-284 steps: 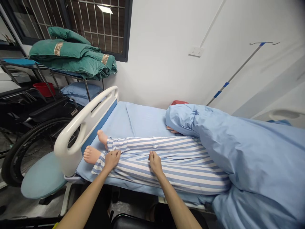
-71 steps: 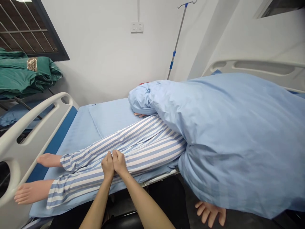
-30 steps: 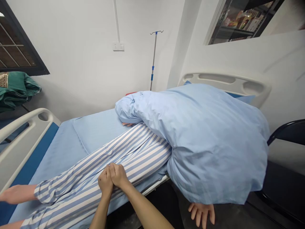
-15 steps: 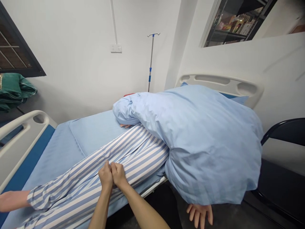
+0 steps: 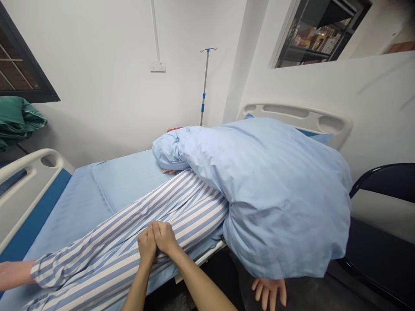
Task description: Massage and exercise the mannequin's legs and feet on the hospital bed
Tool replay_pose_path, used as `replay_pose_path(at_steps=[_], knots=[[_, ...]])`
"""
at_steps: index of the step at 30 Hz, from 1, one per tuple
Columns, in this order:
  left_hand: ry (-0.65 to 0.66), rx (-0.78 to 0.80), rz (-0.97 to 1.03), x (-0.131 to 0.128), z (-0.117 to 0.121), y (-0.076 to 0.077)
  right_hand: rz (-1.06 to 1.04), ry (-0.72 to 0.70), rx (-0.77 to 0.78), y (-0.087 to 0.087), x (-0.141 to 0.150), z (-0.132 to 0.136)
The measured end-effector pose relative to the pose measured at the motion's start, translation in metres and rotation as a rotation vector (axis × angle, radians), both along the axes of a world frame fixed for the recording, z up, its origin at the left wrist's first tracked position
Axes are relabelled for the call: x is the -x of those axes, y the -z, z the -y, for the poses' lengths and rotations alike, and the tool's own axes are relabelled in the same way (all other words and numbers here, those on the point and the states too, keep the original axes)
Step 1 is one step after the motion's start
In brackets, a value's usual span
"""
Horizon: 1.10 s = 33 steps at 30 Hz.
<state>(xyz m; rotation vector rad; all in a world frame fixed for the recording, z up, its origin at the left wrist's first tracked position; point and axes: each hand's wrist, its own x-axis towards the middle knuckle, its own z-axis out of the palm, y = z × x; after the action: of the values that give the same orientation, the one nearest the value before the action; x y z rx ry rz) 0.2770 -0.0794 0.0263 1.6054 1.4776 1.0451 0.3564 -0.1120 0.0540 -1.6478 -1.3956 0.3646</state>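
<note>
My left hand (image 5: pixel 147 242) and my right hand (image 5: pixel 164 237) are both curled into fists, side by side and touching. Nothing shows sticking out of either one. They are over the blue-and-white striped trousers (image 5: pixel 194 207) of a figure lying on the bed, near the thigh on my side. Whether they press on the cloth I cannot tell. A light blue quilt (image 5: pixel 285 185) is heaped over the figure's upper body and head. One hand of the figure (image 5: pixel 270 290) hangs out below the quilt at the bed's near side, and a bare lower leg (image 5: pixel 16 275) extends at the left.
The bed's footboard (image 5: pixel 48 157) is at the left, its headboard (image 5: pixel 292 110) at the back right. A drip pole (image 5: pixel 205 86) stands behind the bed against the wall. To the right is a dark folding chair (image 5: pixel 385 185). Green cloth (image 5: pixel 19 119) lies beyond the footboard.
My two fists have shifted slightly to the right over the striped trousers and sit closer together. The view has turned a little; the bed, quilt and figure lie as before.
</note>
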Motion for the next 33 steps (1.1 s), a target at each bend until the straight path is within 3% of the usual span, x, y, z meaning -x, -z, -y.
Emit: replay_pose_path(at_steps=[6,10,13,15,20,23,28,33], knots=[[0.047,0.089,0.111,-0.008,0.000,-0.012,-0.097,0.035,-0.024,0.014,-0.001,-0.003],[-0.087,0.236,0.348,-0.029,0.001,-0.028,-0.327,0.031,-0.076,0.013,-0.008,-0.005],[-0.133,0.167,0.470,-0.041,0.003,-0.034,-0.416,0.032,-0.113,0.014,-0.011,-0.005],[-0.141,0.132,0.429,-0.041,0.004,-0.029,-0.410,0.039,-0.118,0.014,-0.011,-0.005],[-0.086,0.105,0.189,-0.027,0.000,0.002,-0.271,0.083,-0.058,0.011,-0.007,-0.005],[-0.048,0.083,0.189,-0.025,-0.004,0.013,-0.092,0.083,0.030,0.003,-0.013,-0.005],[0.021,0.072,0.230,-0.028,-0.003,0.011,0.229,0.016,0.142,-0.008,-0.027,-0.001],[0.021,0.065,0.169,-0.029,0.003,0.001,0.135,0.055,0.053,0.002,-0.028,0.003]])
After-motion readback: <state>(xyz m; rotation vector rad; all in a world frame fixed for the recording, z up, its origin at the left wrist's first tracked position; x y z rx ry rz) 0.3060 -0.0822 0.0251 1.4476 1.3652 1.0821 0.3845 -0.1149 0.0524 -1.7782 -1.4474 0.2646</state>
